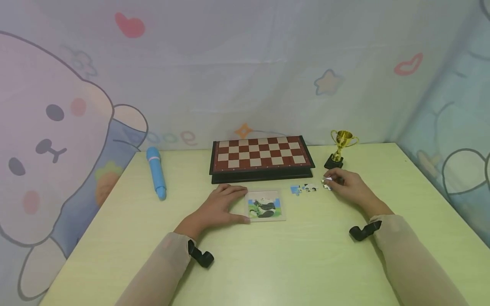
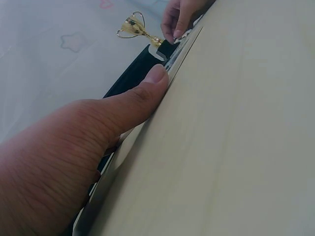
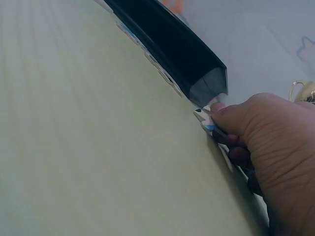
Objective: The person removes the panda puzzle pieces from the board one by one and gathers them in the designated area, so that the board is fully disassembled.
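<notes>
In the head view my left hand (image 1: 218, 209) lies at the left side of a square wooden puzzle tray (image 1: 283, 212). Its straight index finger touches the upper left corner and its thumb the lower left corner. A partly assembled panda picture (image 1: 265, 208) fills most of the tray. My right hand (image 1: 349, 189) pinches a white and blue jigsaw piece (image 3: 205, 119) between thumb and fingers, low over the table; the other fingers are partly hidden. Loose jigsaw pieces (image 1: 296, 190) lie between tray and right hand. The left wrist view shows the left thumb (image 2: 142, 93) along the tray's edge.
Behind the tray stands a chessboard box (image 1: 262, 175) with a red and white top. A gold trophy cup (image 1: 338, 148) on a black base is just beyond the right hand. Far left lies a blue stick-shaped object (image 1: 156, 172). A printed cloth (image 1: 229, 85) hangs behind the table.
</notes>
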Action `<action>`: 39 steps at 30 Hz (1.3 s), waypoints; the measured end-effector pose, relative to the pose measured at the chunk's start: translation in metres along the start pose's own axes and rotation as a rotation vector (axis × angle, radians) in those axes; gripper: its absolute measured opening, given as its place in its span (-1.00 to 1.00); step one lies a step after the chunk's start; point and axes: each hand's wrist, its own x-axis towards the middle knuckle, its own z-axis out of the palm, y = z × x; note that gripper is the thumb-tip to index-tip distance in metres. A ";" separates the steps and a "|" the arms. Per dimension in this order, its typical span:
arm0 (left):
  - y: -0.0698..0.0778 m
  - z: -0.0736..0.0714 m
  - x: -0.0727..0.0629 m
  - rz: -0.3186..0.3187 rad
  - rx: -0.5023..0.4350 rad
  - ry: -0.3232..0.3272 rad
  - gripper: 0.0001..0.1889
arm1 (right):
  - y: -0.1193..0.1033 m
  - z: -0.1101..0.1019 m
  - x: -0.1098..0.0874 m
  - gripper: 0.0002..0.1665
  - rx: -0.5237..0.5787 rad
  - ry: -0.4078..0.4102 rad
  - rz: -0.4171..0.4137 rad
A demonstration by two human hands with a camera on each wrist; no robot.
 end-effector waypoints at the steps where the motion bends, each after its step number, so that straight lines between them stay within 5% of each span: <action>1: 0.000 0.000 0.000 0.000 0.000 -0.002 0.02 | 0.002 0.001 0.001 -0.77 -0.013 -0.011 -0.008; 39: 0.000 -0.001 -0.001 0.004 -0.006 0.002 0.02 | -0.006 0.000 -0.001 -0.93 -0.045 -0.041 -0.093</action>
